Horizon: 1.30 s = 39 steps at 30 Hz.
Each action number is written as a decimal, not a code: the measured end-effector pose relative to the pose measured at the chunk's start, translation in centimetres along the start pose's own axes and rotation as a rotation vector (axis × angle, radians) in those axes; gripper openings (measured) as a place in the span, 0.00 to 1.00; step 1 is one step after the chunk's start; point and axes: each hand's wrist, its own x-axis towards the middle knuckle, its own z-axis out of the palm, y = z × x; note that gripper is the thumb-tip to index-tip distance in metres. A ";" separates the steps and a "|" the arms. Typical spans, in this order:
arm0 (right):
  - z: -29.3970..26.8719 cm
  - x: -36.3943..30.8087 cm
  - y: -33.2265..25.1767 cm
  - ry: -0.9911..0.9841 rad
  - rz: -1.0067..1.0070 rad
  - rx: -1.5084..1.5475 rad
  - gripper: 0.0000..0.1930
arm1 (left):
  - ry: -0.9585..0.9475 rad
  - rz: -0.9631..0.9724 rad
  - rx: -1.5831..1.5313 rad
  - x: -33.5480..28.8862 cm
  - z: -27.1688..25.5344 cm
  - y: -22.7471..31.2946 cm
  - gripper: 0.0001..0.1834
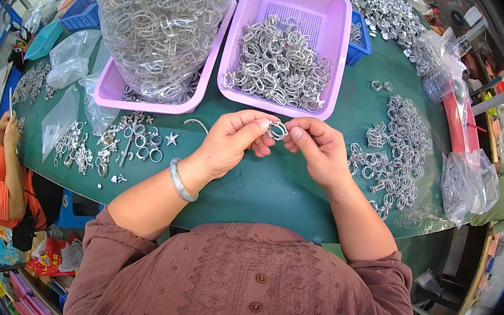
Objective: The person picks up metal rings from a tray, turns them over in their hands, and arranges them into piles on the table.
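Pinching one metal ring (277, 130) between both hands, left hand (235, 143), right hand (318, 149), above green table (273, 191)

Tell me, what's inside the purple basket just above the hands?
The purple basket holds a heap of small silver metal clips; its far end is bare mesh. Whatever lies beneath the heap is covered.

The person wears a loose brownish-mauve blouse (249, 288) with embroidered front, small round buttons (260, 278) down the middle, gathered short sleeves, and a pale bangle (182, 182) on the left wrist.
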 end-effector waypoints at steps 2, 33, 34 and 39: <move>0.0 0.1 -0.1 -0.002 0.007 0.001 0.08 | -0.005 -0.005 0.008 0.0 0.0 0.0 0.14; 0.5 -0.1 -0.9 -0.021 -0.062 -0.213 0.05 | 0.011 -0.240 0.018 0.3 -0.3 0.0 0.12; 0.5 -0.1 -0.9 -0.027 -0.099 -0.255 0.05 | 0.022 -0.221 0.073 0.3 -0.2 0.0 0.13; 0.4 -0.1 -1.0 -0.035 -0.078 -0.287 0.05 | 0.049 -0.125 0.271 0.2 0.1 0.1 0.13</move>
